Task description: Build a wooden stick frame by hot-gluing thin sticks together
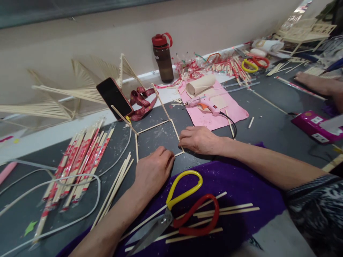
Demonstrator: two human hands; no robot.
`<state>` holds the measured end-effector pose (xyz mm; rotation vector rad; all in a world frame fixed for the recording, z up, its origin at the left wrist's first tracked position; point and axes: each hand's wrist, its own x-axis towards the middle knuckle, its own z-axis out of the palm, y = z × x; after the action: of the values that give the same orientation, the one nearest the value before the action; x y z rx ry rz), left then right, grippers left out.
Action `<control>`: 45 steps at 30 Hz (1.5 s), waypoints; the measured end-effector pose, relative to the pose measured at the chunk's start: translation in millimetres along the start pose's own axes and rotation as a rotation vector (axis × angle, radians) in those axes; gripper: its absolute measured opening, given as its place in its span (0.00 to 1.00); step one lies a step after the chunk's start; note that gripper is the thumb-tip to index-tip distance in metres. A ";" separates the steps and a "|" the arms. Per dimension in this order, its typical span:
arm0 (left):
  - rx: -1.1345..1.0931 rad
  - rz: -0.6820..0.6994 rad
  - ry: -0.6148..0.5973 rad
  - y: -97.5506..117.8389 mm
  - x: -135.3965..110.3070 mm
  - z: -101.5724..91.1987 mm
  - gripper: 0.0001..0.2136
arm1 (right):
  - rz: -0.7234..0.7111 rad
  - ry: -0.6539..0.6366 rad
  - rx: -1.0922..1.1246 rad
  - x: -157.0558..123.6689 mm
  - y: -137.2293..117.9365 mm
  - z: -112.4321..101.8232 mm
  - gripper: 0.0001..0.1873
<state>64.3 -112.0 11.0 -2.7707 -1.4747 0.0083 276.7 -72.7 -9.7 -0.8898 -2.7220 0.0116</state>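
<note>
A frame of thin wooden sticks stands on the dark table, a square base with two sticks rising at its far corners. My right hand pinches its right side close to the near corner. Curled fingers of my left hand close on the near stick and hide most of it. On the purple cloth just below lie scissors with one yellow and one red handle, among loose sticks. More bare sticks lie beside my left wrist.
Red-and-clear wrapped chopsticks and a white cable lie left. Behind are a phone, a bottle and a pink glue gun on pink cloth. At right, another person's hand rests near a purple packet.
</note>
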 end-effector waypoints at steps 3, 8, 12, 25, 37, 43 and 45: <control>0.001 0.000 -0.002 0.2 -0.5 -1.6 0.14 | 0.003 0.006 0.001 0.2 -0.2 0.4 0.11; -0.002 -0.009 -0.013 1.5 0.0 -2.8 0.15 | 0.009 0.015 0.005 0.7 0.2 1.1 0.11; -0.013 -0.006 -0.023 2.5 0.8 -2.0 0.15 | 0.009 0.015 -0.002 0.8 0.3 1.0 0.11; -0.283 -0.244 0.240 -60.3 -12.7 -69.8 0.09 | 0.016 0.059 0.088 -5.4 -1.6 4.9 0.13; -0.190 -0.301 0.137 -82.1 -13.9 -60.1 0.10 | -0.008 0.065 0.092 -7.5 -0.6 7.9 0.13; -0.254 -0.231 0.089 -80.3 -16.5 -57.6 0.09 | -0.008 0.057 0.064 -7.4 -0.7 7.4 0.12; -0.320 -0.147 0.073 -68.3 -15.6 -52.3 0.09 | -0.010 0.057 0.057 -6.3 -1.5 5.9 0.12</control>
<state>-0.8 -86.7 63.7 -2.8470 -1.7986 -0.3557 279.2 -77.1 -16.9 -0.8476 -2.6594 0.0612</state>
